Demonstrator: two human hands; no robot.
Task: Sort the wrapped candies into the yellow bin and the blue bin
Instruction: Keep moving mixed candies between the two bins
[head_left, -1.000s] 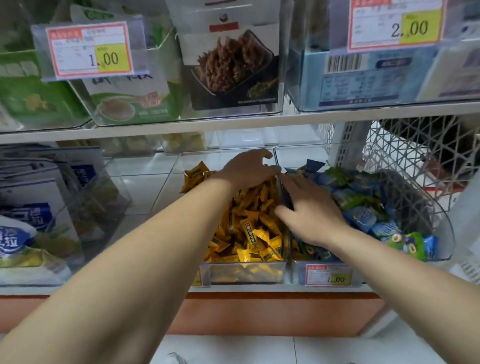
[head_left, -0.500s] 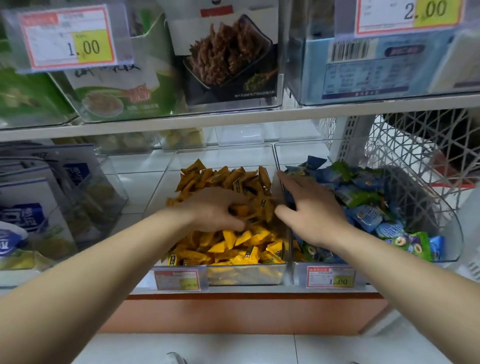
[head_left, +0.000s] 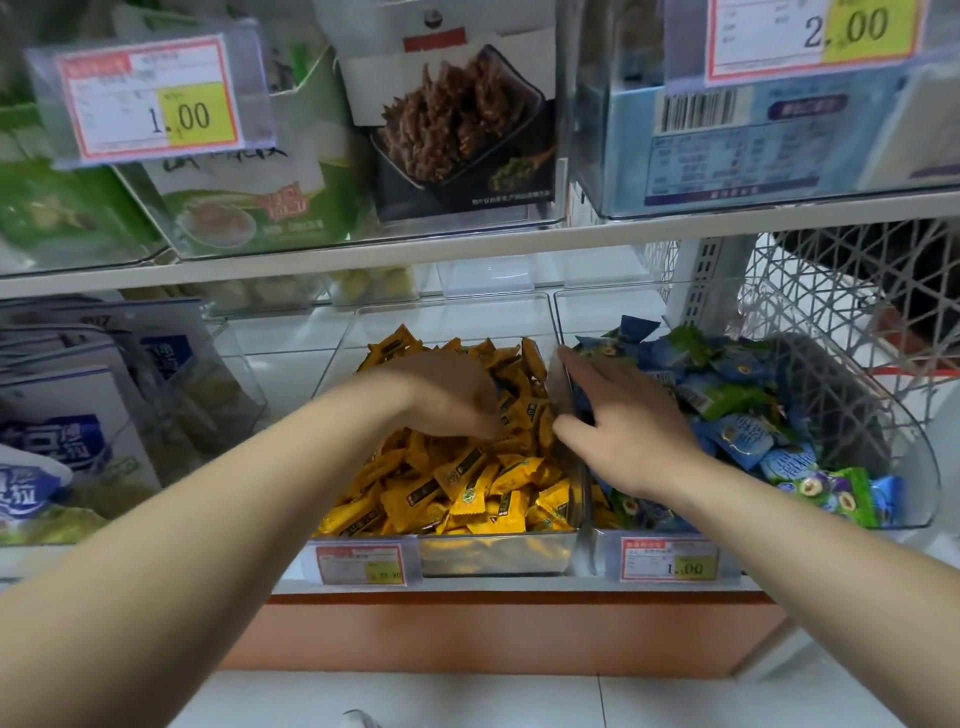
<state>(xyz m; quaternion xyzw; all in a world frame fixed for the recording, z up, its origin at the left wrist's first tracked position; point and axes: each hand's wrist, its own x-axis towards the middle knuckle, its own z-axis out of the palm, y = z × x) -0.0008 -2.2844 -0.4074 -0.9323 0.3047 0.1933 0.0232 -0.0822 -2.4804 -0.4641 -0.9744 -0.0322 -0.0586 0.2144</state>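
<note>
A: Where are the candies rn?
B: Two clear bins side by side on the lower shelf (head_left: 519, 583). Yellow bin (head_left: 493, 553) on the left, heaped w/ yellow candies (head_left: 467, 488). Blue bin (head_left: 924, 467) is touching it on the right, full of blue candies (head_left: 743, 441) w/ some green wraps (head_left: 727, 402) mixed in.
A: Hands?
B: My left hand (head_left: 452, 400) is knuckles-up over the yellow heap, fingers curled down into it. It's blurred, so I can't tell if it's pinching a piece. Right hand (head_left: 628, 436) lies on the blue pile just beside the divider wall, fingers straight and spread, holding nothing.
A: How do they handle?
B: Light, I'd say: small pillow packs. Film looks glossy, prob slippery, and the heap is loose, so pieces will slide if I dig. Wrap is soft, contents likely firm, not fragile.
A: Grip pt?
B: Pinch one by the crimped end fin or across the short sides, thumb + index, one at a time. A fistful risks spilling over the low front edge.
</note>
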